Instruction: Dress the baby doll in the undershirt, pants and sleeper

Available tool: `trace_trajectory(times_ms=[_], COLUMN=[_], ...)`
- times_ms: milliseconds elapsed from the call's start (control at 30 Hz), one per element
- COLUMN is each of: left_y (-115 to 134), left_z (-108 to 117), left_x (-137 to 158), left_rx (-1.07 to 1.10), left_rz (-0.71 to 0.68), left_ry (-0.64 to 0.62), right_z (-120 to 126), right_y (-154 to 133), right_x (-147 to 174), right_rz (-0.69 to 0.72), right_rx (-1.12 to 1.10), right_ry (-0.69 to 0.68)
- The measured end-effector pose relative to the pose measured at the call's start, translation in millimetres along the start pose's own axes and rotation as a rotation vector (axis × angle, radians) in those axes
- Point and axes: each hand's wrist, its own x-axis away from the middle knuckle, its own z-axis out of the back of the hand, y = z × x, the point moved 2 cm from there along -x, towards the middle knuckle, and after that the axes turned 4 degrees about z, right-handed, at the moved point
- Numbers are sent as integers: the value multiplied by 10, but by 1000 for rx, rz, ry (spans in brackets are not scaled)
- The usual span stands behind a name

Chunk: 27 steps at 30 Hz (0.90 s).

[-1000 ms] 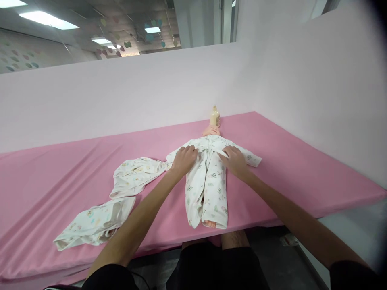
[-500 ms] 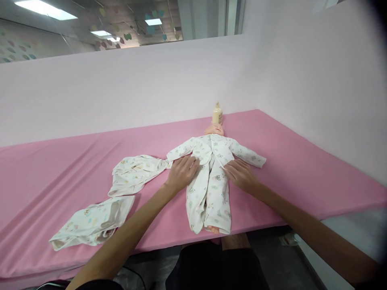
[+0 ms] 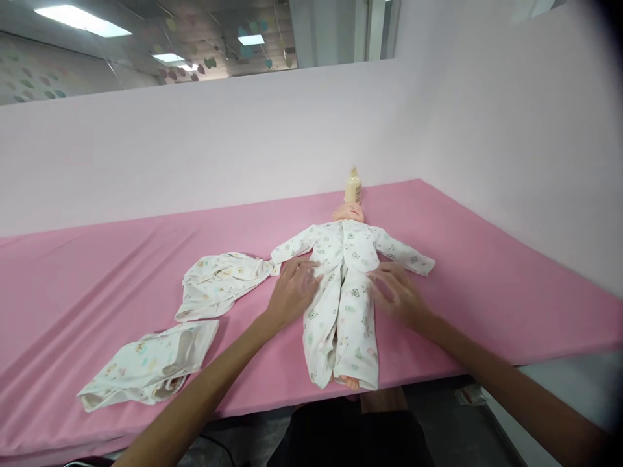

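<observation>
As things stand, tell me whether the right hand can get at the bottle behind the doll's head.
Likely yes, by stretching forward: the sleeve ahead of the right hand lies low, and the bottle shows above the doll's head, its upper part unblocked.

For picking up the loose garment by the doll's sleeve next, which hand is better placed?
Probably the left hand: it is nearer the loose garment, while the right hand is across the dressed doll.

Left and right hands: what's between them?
The white patterned outfit lies between the left hand and the right hand, in the head view.
</observation>
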Motion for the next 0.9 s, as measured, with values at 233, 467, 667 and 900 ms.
trace_trajectory(times_ms=[233, 467, 667, 900], left_y=[-271, -438, -470, -611], left_z=[-41, -340, -327, -126], left_x=[86, -43, -111, -18], left_rx=[202, 133, -10, -233], left_rz=[335, 307, 270, 238], left_ry=[-159, -179, -107, -176], right_z=[-140, -292, -122, 126], right_y=[228, 185, 175, 245], right_x=[143, 13, 69, 127], right_rz=[-607, -770, -761, -802], right_rx=[-118, -215, -377, -123], right_ry=[-277, -159, -58, -28])
